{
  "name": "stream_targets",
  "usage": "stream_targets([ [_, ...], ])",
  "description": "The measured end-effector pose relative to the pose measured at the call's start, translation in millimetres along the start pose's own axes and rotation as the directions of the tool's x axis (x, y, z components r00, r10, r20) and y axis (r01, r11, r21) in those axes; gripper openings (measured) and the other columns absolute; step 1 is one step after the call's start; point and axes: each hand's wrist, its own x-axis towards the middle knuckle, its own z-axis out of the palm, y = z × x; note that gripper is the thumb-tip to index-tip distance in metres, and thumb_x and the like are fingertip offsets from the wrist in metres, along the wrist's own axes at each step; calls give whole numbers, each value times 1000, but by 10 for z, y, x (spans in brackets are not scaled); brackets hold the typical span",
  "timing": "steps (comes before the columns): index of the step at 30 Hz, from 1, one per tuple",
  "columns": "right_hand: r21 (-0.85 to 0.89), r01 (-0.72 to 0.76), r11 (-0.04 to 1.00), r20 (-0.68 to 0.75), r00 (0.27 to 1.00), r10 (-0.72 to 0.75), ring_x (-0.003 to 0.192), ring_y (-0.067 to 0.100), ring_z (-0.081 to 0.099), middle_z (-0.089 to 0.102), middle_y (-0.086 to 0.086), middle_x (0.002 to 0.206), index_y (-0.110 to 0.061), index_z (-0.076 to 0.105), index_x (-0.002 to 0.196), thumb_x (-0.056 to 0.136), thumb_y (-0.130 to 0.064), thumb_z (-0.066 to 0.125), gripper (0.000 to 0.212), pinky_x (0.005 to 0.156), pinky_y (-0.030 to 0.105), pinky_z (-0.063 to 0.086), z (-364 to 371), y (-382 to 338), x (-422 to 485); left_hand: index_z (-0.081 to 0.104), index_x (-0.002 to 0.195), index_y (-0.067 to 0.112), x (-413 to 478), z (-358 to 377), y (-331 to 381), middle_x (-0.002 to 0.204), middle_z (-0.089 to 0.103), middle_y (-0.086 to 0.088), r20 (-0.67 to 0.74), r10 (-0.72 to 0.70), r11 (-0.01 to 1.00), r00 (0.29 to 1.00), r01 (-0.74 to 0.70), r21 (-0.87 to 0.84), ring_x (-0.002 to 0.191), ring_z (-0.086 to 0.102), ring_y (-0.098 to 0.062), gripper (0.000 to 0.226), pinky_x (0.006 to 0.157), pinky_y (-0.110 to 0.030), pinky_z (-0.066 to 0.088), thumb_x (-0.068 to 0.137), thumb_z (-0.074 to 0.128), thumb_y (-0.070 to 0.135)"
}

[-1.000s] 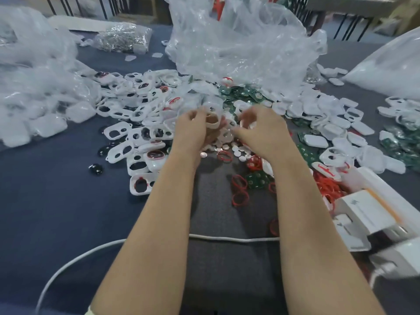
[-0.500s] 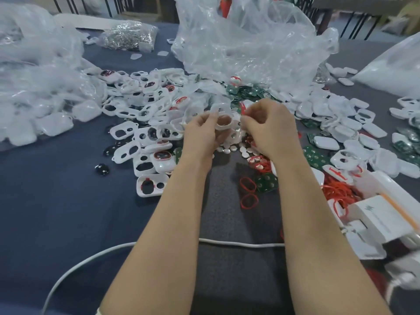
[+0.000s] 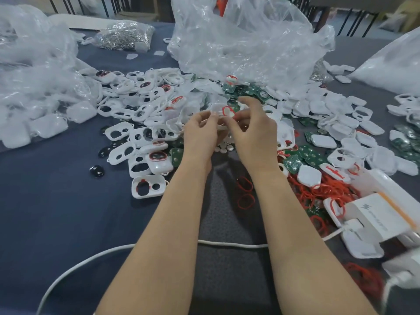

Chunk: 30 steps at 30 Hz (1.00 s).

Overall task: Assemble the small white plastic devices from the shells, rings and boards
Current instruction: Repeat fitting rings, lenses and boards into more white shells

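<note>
- Centrally, left hand (image 3: 200,135) and right hand (image 3: 255,133) both pinch one white shell (image 3: 217,108) bearing a red ring (image 3: 227,111)
- Loose shells (image 3: 141,135) pile centre left; green boards (image 3: 304,158), red rings (image 3: 327,189) lie lower right

both arms are bare and reach from the near edge toward the far middle. the left forearm (image 3: 163,223) and the right forearm (image 3: 295,223) converge, so the wrists sit near each other. the left grip (image 3: 200,130) shows its back, fingers curled, thumb and fingertips pinching the left edge of a white shell (image 3: 223,111). the right grip (image 3: 254,133) meets it from the right, thumb and forefinger pinched on the same shell, its other fingers loosely bent.
</note>
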Motion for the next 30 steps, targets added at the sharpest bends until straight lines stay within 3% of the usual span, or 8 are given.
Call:
stream_targets([
  [6,-70,102,992,86,992,-95,88,24,63,64,9,102,-9,70,109,88,-17,66,22,83,37,50,9,30,15,61,113,-6,-4,0,4,92,66,-15,-17,60,994,998,-58,88,75,63,-18,24,74,-28,56,99,47,8],
  [10,-78,106,991,123,988,-96,88,24,61,61,11,102,-7,70,109,87,-11,65,23,83,31,49,3,39,24,65,94,0,-30,-9,28,82,65,-12,-10,62,994,998,-60,92,73,63,-18,20,74,-29,55,99,46,7],
  [16,-58,123,991,119,986,-116,90,26,59,61,12,102,-6,70,109,87,-9,65,23,83,38,50,18,37,4,61,113,-7,-32,-22,26,92,65,-15,-3,51,996,999,-51,72,77,63,-17,25,76,-27,55,101,45,8],
  [22,-32,125,992,83,989,-122,91,27,62,62,12,103,-3,69,108,88,-10,65,22,83,42,51,31,46,1,62,109,-7,-38,-19,21,96,65,-19,3,93,991,996,-93,100,77,63,-17,24,75,-27,56,101,44,6],
  [30,10,116,993,108,987,-117,80,17,61,60,7,98,-7,73,101,84,-11,70,18,78,30,52,-22,72,18,62,110,-8,-35,-50,40,84,65,-13,48,46,996,998,-50,78,75,63,-17,24,71,-22,56,101,43,5],
])
